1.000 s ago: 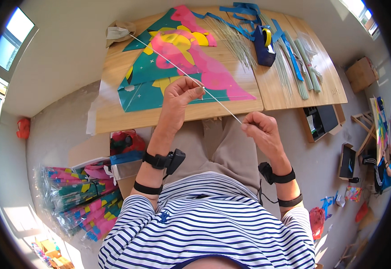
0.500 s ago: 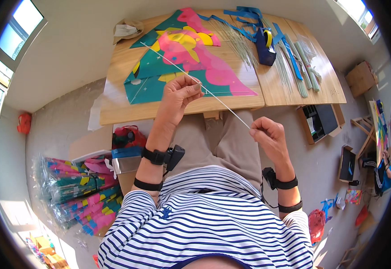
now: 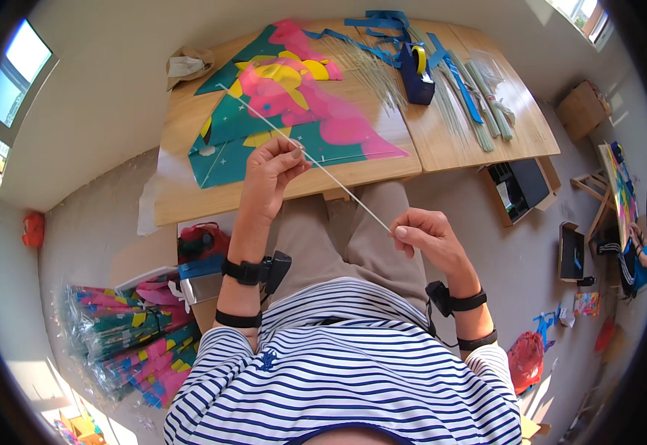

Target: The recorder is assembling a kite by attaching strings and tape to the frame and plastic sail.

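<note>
A thin white rod (image 3: pixel 346 190) slants over the table's near edge, its far end above the printed fabric. My left hand (image 3: pixel 273 169) pinches it near the middle between thumb and fingertips. At the rod's near end, my right hand (image 3: pixel 431 236) has thumb and index finger closed on the tip. Beneath the rod lies the kite-like fabric sheet (image 3: pixel 227 152), green, pink and yellow with a pointed right corner. Along its lower edge a thin pale rod seems to lie; neither hand touches the sheet.
On the table's right are a dark blue tape dispenser (image 3: pixel 417 83), loose thin rods (image 3: pixel 374 78), bundled rods (image 3: pixel 486 100) and blue strips (image 3: pixel 379 24). Wrapped colourful bundles (image 3: pixel 127 334) stand at lower left. An open box (image 3: pixel 518 194) sits right of the table. Another person (image 3: pixel 641 256) is far right.
The view has shifted slightly, so the table appears farther left. Both hands still hold the rod; my right hand's fingers look a little less curled.
</note>
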Demonstrator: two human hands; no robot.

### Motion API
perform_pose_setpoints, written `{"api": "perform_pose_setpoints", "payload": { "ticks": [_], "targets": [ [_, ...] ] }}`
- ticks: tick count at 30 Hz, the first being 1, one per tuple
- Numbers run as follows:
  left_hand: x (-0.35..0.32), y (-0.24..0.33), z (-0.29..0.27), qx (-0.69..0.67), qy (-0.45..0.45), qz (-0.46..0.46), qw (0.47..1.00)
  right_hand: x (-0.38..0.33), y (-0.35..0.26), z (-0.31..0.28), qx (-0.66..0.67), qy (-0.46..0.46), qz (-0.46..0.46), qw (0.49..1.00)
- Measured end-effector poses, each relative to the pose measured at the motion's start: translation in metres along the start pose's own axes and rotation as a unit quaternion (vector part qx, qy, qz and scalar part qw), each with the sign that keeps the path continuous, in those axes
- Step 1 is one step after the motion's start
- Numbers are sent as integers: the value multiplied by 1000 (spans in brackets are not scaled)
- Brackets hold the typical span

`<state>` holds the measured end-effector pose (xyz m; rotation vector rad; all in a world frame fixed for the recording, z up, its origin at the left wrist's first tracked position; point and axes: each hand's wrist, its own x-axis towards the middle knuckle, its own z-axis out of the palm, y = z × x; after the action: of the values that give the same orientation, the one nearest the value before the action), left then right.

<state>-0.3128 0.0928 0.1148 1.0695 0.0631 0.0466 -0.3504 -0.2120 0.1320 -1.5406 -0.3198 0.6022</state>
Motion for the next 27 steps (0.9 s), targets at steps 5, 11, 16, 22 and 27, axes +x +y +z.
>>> {"api": "perform_pose_setpoints", "payload": {
  "ticks": [5,11,16,22,27],
  "targets": [
    [-3,-9,-25,3,29,-5,1000,45,53,-63,-36,75,56,995],
    [-17,-17,-45,13,93,-45,995,156,79,-170,-74,304,87,946],
    [-25,-19,-65,36,137,-64,988,251,37,-220,-48,392,37,918],
    [-23,-16,-75,47,179,-82,979,305,20,-241,-79,443,79,889],
    [-12,-22,-80,49,173,-98,979,317,21,-259,-78,428,57,899]
  ]
}}
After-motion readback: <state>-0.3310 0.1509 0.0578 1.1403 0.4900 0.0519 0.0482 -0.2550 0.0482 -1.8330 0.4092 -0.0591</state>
